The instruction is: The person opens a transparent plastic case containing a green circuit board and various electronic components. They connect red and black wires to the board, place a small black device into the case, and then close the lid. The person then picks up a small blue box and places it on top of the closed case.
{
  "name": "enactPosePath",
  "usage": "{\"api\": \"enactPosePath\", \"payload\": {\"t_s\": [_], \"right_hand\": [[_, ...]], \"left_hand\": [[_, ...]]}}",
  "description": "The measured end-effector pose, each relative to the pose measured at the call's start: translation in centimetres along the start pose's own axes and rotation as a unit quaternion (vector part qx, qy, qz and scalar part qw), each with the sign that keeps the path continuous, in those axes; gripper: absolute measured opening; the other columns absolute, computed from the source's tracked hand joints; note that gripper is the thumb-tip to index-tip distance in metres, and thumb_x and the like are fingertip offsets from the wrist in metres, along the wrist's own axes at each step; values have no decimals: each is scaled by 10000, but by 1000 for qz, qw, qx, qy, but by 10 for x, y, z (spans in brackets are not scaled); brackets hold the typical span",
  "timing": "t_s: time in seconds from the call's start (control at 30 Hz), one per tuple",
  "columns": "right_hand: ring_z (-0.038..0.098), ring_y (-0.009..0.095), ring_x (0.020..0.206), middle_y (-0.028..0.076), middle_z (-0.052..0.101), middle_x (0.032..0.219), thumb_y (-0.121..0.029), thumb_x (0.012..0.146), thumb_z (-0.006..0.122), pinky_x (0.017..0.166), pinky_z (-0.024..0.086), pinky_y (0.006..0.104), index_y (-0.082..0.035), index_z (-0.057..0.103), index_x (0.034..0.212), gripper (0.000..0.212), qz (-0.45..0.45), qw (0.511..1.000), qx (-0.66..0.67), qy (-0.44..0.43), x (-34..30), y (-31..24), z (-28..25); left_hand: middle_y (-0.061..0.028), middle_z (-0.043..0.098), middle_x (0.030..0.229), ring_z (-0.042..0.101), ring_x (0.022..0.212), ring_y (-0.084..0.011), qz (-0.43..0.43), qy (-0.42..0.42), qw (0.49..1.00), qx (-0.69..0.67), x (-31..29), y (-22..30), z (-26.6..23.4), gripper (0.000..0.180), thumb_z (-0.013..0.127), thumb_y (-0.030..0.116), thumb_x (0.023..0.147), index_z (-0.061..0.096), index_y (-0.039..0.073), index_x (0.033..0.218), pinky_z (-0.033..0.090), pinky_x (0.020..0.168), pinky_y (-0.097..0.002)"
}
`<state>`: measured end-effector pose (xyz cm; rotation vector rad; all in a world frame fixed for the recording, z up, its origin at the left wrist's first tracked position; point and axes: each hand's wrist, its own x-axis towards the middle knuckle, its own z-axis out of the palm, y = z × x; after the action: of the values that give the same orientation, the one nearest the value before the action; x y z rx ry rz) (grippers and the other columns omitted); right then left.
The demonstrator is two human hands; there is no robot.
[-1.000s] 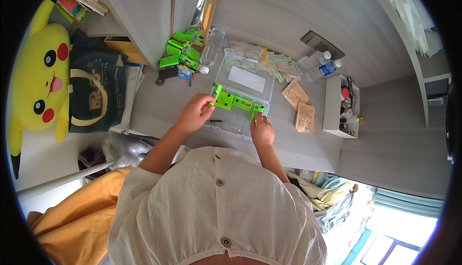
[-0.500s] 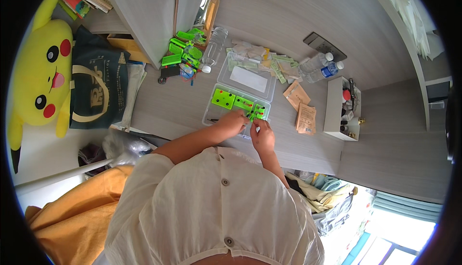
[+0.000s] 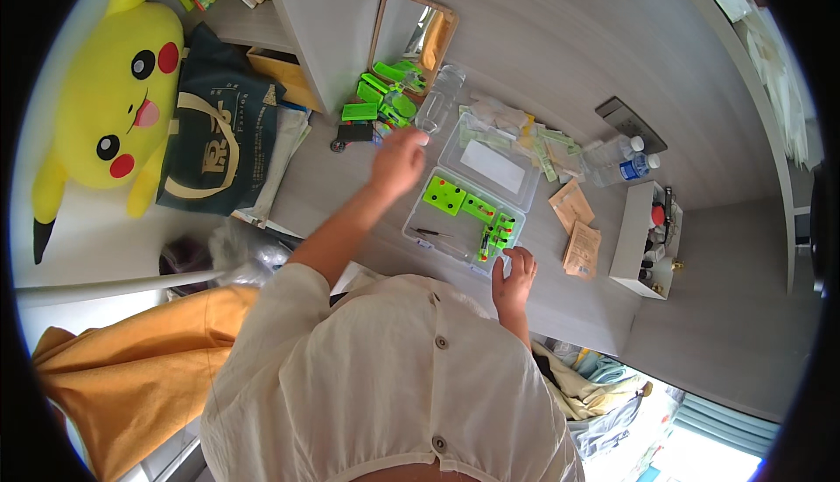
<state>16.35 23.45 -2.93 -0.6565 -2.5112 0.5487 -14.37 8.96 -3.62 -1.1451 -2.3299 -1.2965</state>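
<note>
Green plastic modules (image 3: 479, 208), where are they lying?

In the clear plastic case (image 3: 464, 232): a square one at the upper left, a bar next to it, and a cluster with red and black studs at the right end. A dark-handled screwdriver (image 3: 429, 233) lies left of the cluster.

And the right hand (image 3: 514, 279)?

Just beside the case's lower right corner, near the cluster. Its thumb and fingers are loosely curled with a gap between them, and nothing shows in their grasp.

What about the left hand (image 3: 399, 165)?

Raised beyond the case's left side, close to the white cap of a clear bottle (image 3: 444, 93). I can't tell how far its fingers are open or whether they hold anything; the back of the hand hides them.

Anything past it?

A heap of green parts (image 3: 399, 108), in front of the wood-framed mirror (image 3: 407, 31).
</note>
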Motion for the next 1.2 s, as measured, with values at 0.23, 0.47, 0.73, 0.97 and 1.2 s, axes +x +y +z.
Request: {"api": "enactPosePath", "payload": {"t_s": [0.23, 0.47, 0.73, 0.97, 1.2], "right_hand": [[529, 351, 1070, 154, 570, 1119, -81, 797, 670, 951, 396, 467, -87, 600, 1067, 279, -3, 999, 24, -42, -5, -5, 7], [524, 356, 1071, 140, 567, 1134, -85, 802, 669, 952, 401, 469, -93, 612, 1061, 264, -8, 998, 31, -52, 1, -9, 6], [520, 363, 1107, 159, 570, 1156, -54, 791, 667, 964, 402, 480, -84, 609, 1076, 292, -5, 997, 62, -47, 8, -20, 4], [594, 288, 917, 174, 559, 1167, -24, 792, 709, 762, 501, 375, -66, 488, 1316, 570, 47, 936, 295, -186, 42, -65, 17], [625, 225, 674, 143, 632, 827, -154, 833, 712, 613, 506, 342, -15, 436, 1330, 585, 125, 920, 237, -284, 45, -45, 68]], "left_hand": [[-111, 594, 1198, 552, 1118, -306, -140, -93, 947, 274, 13, -112, -50, 372, 646, 152, 792, 596, 62, 1150, 465, 939, -415], [-110, 648, 1088, 588, 1017, -340, -114, -6, 970, 217, -4, -122, -57, 221, 620, 85, 821, 635, 84, 1042, 481, 884, -417], [-31, 639, 938, 574, 839, -92, -323, -78, 897, -291, 1, -11, -65, 229, 589, 237, 944, 626, 47, 1065, 467, 709, -283], [-68, 656, 899, 606, 813, -141, -206, -434, 840, -251, -35, 45, -22, 292, 548, 227, 943, 622, 5, 1117, 482, 703, -313], [-145, 653, 895, 632, 877, -311, -73, -321, 937, -114, -48, 46, -9, 239, 557, 231, 935, 629, 26, 1034, 496, 765, -386]]}}
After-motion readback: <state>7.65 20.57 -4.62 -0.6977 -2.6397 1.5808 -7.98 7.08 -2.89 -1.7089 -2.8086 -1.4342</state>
